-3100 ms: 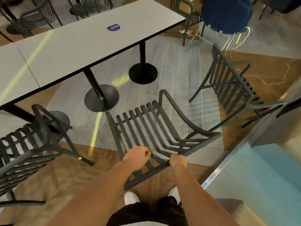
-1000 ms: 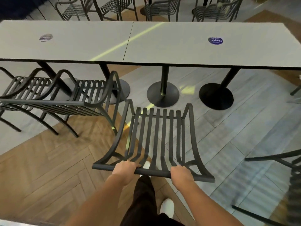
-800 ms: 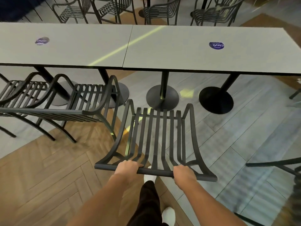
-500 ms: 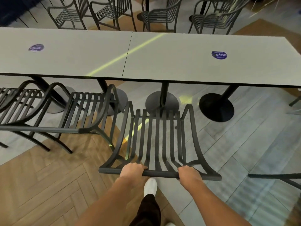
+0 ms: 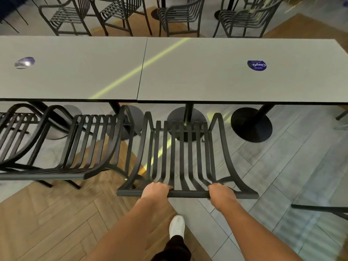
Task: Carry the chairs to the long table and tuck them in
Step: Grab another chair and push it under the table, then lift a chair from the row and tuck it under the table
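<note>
Black slatted metal forms the armchair (image 5: 185, 153) at the centre of the view, and both hands hold its top back rail: the left hand (image 5: 155, 191) has its fingers (image 5: 165, 187) curled over the rail left of the middle, the right hand (image 5: 221, 194) has its fingers clamped on the same rail right of the middle. The armchair faces the long grey surface (image 5: 188, 72), with the front tips of its armrests just short of that surface's near edge, and its seat lies over a round black pedestal base (image 5: 186, 123) that stands under the surface. Just left of the held armchair, a second black armchair (image 5: 90, 146) sits at the same edge, with a third armchair (image 5: 15, 132) further left and partly cut off. On the surface, a round blue sticker (image 5: 256, 65) lies to the right of the seam between the two tabletops and a blurred blue sticker (image 5: 24, 62) lies far left. Beyond the surface's far edge stands a row of black armchairs (image 5: 180, 16). Below the held armchair's rail, a white shoe (image 5: 176, 226) rests on the floor (image 5: 56, 223), where wood herringbone meets grey tile.
</note>
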### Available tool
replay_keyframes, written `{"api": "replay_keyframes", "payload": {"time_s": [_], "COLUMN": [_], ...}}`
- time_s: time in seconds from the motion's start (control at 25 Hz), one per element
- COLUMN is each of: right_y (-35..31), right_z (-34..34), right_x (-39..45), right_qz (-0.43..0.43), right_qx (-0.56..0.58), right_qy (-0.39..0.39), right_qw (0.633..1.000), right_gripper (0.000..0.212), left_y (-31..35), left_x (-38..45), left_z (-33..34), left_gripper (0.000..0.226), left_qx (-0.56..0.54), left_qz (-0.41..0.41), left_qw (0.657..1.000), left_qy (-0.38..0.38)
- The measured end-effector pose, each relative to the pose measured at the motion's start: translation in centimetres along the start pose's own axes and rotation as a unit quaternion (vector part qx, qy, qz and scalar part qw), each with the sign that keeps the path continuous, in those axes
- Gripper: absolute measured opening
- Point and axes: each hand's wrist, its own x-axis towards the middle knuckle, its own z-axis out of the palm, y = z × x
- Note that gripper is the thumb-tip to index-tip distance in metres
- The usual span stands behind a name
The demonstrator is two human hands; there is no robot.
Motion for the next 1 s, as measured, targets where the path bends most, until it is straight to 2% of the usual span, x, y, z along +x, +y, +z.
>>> {"api": "replay_keyframes", "payload": {"time_s": [0.28,0.4,0.48,0.6,0.68,1.0], "right_y": [0.1,0.8,1.6,3.0,3.8,10.5], "right_z": [-2.3,-3.4,-3.7,-4.4,-5.3,-5.2], "right_x": [1.7,1.6,0.9,-0.8,-1.6,-6.4], "right_qz": [-0.002,-0.015,-0.027,-0.026,-0.021,0.083], "right_qx": [0.023,0.097,0.153,0.262,0.297,0.406], "right_qy": [0.022,-0.014,-0.027,-0.03,-0.025,0.129], "right_qw": [0.999,0.995,0.987,0.964,0.954,0.901], "right_gripper": [0.028,0.037,0.036,0.038,0.04,0.031], "left_y": [-0.9,-1.0,-1.3,-1.1,-0.2,9.3], "left_x": [2.9,3.4,3.6,3.3,2.8,4.4], "left_z": [-1.4,-1.7,-1.7,-2.8,-4.1,-9.0], "left_gripper": [0.049,0.047,0.044,0.033,0.029,0.036], "left_qx": [-0.018,-0.06,-0.088,-0.115,-0.125,-0.111], "left_qz": [0.013,0.007,0.007,0.036,0.063,0.169], "left_qw": [1.0,0.998,0.996,0.991,0.988,0.979], "left_qy": [0.014,-0.009,-0.033,-0.055,-0.059,-0.023]}}
